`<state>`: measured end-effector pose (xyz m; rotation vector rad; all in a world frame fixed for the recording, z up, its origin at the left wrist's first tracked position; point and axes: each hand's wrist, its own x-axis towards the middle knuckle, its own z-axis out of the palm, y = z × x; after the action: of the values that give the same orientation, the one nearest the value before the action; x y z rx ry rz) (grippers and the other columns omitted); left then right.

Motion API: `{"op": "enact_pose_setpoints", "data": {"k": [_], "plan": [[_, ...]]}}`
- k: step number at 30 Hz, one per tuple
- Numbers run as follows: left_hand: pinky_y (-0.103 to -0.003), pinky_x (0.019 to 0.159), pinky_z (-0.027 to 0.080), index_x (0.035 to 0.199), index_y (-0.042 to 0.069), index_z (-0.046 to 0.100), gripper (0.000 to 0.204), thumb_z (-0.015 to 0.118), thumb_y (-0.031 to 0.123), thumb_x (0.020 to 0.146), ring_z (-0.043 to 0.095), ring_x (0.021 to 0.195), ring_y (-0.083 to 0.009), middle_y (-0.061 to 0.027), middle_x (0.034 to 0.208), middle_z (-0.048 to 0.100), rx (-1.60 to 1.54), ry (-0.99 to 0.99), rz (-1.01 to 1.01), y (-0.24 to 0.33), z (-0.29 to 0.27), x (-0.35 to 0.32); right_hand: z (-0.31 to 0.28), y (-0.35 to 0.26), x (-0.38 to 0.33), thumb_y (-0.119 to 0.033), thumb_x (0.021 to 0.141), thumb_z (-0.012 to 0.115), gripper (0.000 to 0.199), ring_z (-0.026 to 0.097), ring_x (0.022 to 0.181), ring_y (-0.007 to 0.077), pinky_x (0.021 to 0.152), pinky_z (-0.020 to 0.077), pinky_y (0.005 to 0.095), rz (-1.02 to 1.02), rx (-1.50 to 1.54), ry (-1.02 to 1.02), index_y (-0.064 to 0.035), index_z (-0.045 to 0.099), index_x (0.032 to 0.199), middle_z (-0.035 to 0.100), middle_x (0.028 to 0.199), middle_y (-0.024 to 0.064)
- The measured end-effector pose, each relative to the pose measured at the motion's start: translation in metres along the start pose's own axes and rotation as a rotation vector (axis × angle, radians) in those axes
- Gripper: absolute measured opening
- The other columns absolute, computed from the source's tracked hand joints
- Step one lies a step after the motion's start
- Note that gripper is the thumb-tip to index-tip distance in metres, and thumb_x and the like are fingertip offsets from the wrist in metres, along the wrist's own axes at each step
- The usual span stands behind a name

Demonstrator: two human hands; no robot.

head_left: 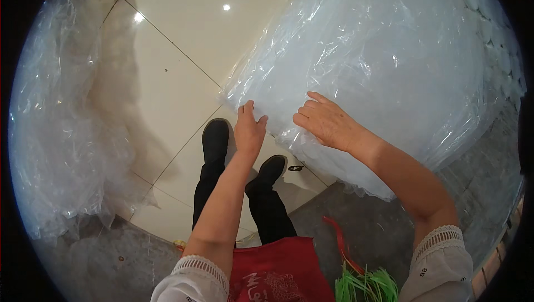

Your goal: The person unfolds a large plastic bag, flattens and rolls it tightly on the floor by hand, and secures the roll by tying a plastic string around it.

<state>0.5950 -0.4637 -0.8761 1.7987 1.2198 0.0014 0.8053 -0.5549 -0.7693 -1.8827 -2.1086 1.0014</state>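
A large pile of clear plastic sheeting [384,62] spreads over the floor ahead and to the right, shiny and wrinkled, with a thick layered look. My left hand [250,130] is at its near left corner. The thumb and fingers there stand apart, the fingertips touching or just above the film. My right hand [329,124] lies further right over the near edge of the sheeting. Its fingers are curled in on the film and one finger sticks out; how much film they grip is hidden under the hand.
More crumpled clear plastic [61,124] is heaped at the left. Beige floor tiles [172,79] lie between, with grey floor [128,257] nearer me. My black shoes [216,138] stand by the sheeting. Green strips [367,286] and a red strap [339,238] are at lower right.
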Motion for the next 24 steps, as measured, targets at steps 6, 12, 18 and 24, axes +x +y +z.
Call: {"op": "enact_pose_setpoints", "data": {"k": [6, 12, 18, 24], "plan": [[-0.044, 0.077, 0.052, 0.113, 0.009, 0.062, 0.03, 0.071, 0.006, 0.084, 0.064, 0.09, -0.0354, -0.015, 0.102, 0.063, 0.247, -0.198, 0.08, -0.016, 0.0, -0.006, -0.005, -0.001, -0.008, 0.001, 0.077, 0.07, 0.05, 0.059, 0.094, 0.0226, 0.115, 0.0368, 0.0438, 0.048, -0.037, -0.065, -0.0107, 0.055, 0.123, 0.058, 0.09, 0.0034], [-0.034, 0.084, 0.05, 0.107, 0.006, 0.058, 0.014, 0.061, 0.002, 0.094, 0.061, 0.095, -0.0214, -0.0075, 0.098, 0.06, -0.084, -0.215, 0.163, -0.019, -0.005, -0.013, -0.004, -0.01, 0.0, 0.002, 0.072, 0.075, 0.087, 0.057, 0.098, 0.0236, 0.113, 0.0383, 0.043, 0.071, -0.083, -0.107, -0.0154, 0.042, 0.15, 0.056, 0.092, 0.0033], [-0.028, 0.089, 0.047, 0.11, 0.003, 0.057, 0.011, 0.058, 0.006, 0.1, 0.056, 0.101, -0.0106, -0.0023, 0.104, 0.059, -1.029, -0.524, -0.195, 0.03, -0.013, -0.049, -0.003, 0.006, -0.002, 0.002, 0.07, 0.076, 0.035, 0.056, 0.099, 0.0236, 0.106, 0.0415, 0.0412, 0.074, -0.056, -0.129, -0.0127, 0.066, 0.101, 0.053, 0.094, 0.0051], [-0.033, 0.086, 0.049, 0.116, 0.002, 0.06, 0.024, 0.065, 0.006, 0.093, 0.06, 0.093, -0.0193, -0.0096, 0.101, 0.062, -0.039, 0.031, -0.24, -0.017, -0.019, 0.011, 0.002, -0.006, 0.022, 0.002, 0.072, 0.073, 0.018, 0.046, 0.134, 0.0252, 0.115, 0.0375, 0.0443, 0.062, -0.063, 0.135, -0.0092, 0.06, 0.079, 0.057, 0.132, 0.0057]]}}
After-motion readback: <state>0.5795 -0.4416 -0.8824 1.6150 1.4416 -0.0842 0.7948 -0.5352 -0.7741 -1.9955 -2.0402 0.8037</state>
